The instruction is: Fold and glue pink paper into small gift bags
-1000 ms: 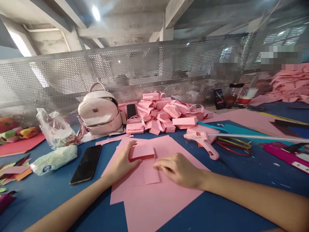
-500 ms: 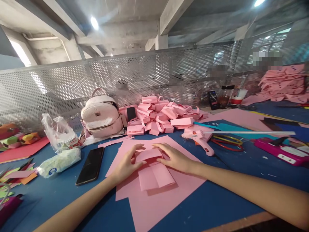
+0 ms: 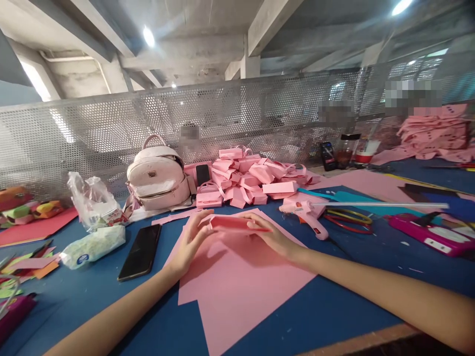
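A folded piece of pink paper (image 3: 237, 225) is held up between my two hands, its near edge raised toward me. My left hand (image 3: 191, 243) grips its left end, thumb on the near side. At the other end my right hand (image 3: 270, 237) closes on the paper, with some fingers hidden behind it. Below both hands lie large flat pink sheets (image 3: 237, 291), overlapping on the blue table. A pink glue gun (image 3: 306, 217) with a long glue stick rests to the right of my right hand.
Behind the sheets is a heap of folded pink paper pieces (image 3: 248, 178), beside a pale pink backpack (image 3: 158, 178). A black phone (image 3: 140, 252) and a tissue pack (image 3: 94, 244) lie left. A magenta power strip (image 3: 432, 235) sits right. A perforated metal panel (image 3: 222, 113) spans the back.
The folded paper has been lifted off the sheets and tilted, so its flap no longer lies spread toward me. Both hands have closed on its ends.
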### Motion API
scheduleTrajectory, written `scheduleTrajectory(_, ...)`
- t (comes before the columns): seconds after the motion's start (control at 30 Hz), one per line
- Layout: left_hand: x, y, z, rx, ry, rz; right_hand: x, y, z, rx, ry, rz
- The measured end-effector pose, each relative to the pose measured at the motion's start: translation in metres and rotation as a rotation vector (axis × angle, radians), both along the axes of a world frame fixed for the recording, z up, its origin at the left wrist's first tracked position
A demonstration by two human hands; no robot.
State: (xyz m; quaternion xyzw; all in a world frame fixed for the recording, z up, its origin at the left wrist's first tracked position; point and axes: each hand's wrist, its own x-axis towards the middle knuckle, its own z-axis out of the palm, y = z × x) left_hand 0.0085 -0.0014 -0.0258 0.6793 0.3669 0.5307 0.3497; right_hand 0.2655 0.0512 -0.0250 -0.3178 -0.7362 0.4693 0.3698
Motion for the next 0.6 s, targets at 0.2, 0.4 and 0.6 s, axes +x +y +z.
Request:
scheduleTrajectory(0.2,0.001,0.003,-0.009,0.031,-0.030,0.039,-0.002,0.004,-0.009,-0.210,0.110,0.004)
scheduleTrajectory(0.4,0.004,0.006,-0.013,-0.015,0.008,0.065,-0.006,-0.002,-0.004,-0.300,0.147,0.078)
scheduleTrajectory(0.6,0.004,0.004,-0.003,-0.035,0.116,0.087,-0.004,-0.007,-0.002,-0.339,0.112,0.135)
